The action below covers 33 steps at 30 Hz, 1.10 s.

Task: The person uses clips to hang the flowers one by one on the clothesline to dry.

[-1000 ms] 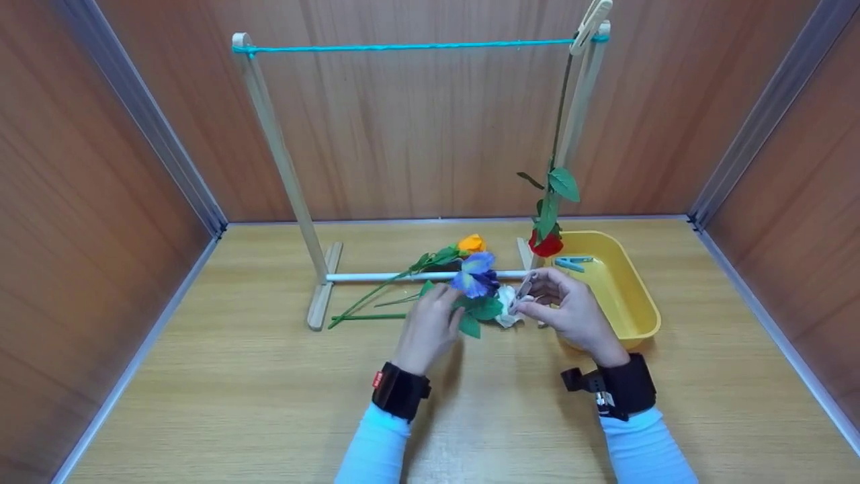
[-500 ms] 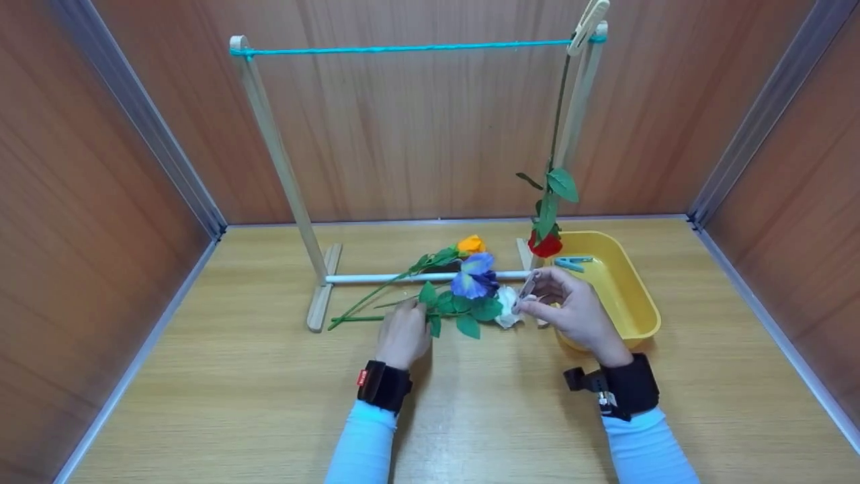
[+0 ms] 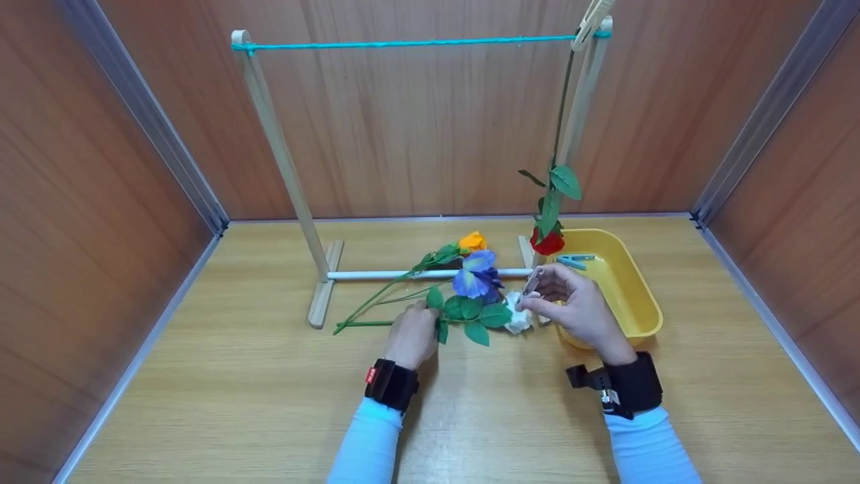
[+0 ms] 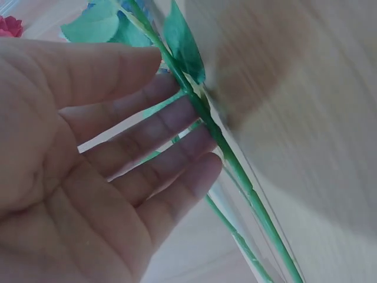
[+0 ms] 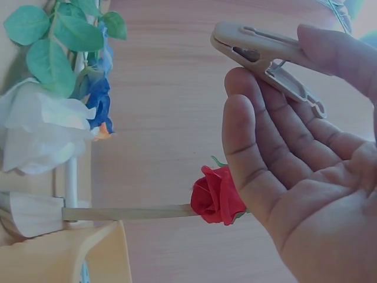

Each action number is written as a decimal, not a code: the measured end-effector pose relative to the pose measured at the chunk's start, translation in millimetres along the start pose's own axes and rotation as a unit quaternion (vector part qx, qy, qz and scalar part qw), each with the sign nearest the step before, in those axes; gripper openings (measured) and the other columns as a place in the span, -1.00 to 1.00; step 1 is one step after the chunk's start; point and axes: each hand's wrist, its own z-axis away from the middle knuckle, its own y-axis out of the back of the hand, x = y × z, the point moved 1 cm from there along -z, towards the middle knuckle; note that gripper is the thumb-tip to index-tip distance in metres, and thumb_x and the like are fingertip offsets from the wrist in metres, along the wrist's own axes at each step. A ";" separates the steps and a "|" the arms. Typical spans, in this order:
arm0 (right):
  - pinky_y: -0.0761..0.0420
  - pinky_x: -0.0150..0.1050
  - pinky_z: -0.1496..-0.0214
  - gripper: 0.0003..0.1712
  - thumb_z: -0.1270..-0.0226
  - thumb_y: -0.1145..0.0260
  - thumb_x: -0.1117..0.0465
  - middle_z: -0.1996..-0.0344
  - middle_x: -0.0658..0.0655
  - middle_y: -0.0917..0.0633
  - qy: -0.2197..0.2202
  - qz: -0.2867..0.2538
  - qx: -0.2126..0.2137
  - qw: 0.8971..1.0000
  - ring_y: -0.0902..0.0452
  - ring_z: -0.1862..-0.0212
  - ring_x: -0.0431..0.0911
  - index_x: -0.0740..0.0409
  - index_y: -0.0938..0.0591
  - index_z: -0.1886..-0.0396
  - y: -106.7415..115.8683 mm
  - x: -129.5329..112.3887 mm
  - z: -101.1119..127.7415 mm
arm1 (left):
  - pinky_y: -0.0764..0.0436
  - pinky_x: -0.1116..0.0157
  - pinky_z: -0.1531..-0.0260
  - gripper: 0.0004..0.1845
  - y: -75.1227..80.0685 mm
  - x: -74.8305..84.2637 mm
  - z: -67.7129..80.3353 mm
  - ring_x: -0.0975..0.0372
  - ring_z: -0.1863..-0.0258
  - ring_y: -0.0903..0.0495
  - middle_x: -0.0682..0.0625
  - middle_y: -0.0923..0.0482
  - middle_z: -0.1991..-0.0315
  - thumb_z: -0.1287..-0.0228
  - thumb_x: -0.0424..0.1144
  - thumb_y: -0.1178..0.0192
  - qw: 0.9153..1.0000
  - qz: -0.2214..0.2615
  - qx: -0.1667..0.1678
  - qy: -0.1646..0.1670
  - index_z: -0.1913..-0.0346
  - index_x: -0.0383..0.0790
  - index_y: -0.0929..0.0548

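**Get a firm hold on the stem before the peg comes in**

Your left hand [image 3: 411, 334] lies on the table [image 3: 235, 390] over the stem [image 4: 235, 171] of the blue flower [image 3: 474, 277]. The wrist view shows its fingers straight and slightly spread, touching the stem rather than curled round it. Close thumb and fingers on the stem low down, clear of the leaves, so the flower cannot roll when you lift it. Two other stems run just beside it; take care to pick out only the one you want.

The orange flower [image 3: 472, 241] lies behind, against the rack [image 3: 282, 161]'s foot bar; leave it be.

The white flower [image 3: 519, 314] lies just beside the blue one's leaves.

Your right hand [image 3: 571, 309] pinches a beige peg [image 5: 265, 56] between thumb and fingertips, its mouth closed. Keep your grip on the tail end, so one squeeze will open it.

The red rose [image 3: 546, 242] already hangs head down from the cord [image 3: 403, 44], by the yellow tray [image 3: 631, 296]; work well left of it.
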 end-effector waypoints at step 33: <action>-0.64 -0.39 0.06 -0.66 -0.27 -0.52 0.32 0.20 0.19 -0.74 0.000 -0.007 0.001 1.000 -0.66 0.16 -0.10 0.33 -0.63 0.02 0.6 -0.3 -0.1 | -0.65 0.20 0.31 -0.69 25.5 5.5 -1.2 0.09 0.32 -0.66 -0.06 -0.64 0.37 -0.10 -0.66 -0.25 0.992 0.081 -0.066 -0.066 0.27 -0.21 -0.81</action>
